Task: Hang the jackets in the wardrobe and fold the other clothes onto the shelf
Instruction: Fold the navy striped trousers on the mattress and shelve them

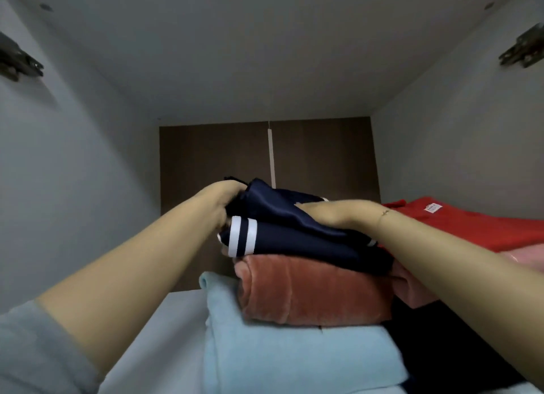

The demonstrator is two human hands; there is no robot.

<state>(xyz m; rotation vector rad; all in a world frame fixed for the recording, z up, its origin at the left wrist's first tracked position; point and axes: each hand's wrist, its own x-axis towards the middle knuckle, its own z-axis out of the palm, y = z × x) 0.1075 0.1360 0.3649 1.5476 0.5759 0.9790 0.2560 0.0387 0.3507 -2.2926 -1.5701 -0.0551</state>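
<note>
Left hand [223, 202] gripping satiny navy garment [294, 234], right hand [329, 214] pressed flat on top; folded atop plush rust fleece [312, 290] and pale-blue towel [288, 352].

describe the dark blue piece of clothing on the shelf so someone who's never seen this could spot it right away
On the wardrobe shelf, a stack of folded clothes sits right of centre. The navy garment tops that stack, lying on a rust-pink plush fold above a light blue one. Only it is shiny, with two white stripes at its left end.

The folded garment [294, 234] lies on a fleece [315, 290], itself on a towel [294, 361]; another garment [471, 225] lies at its three o'clock.
</note>
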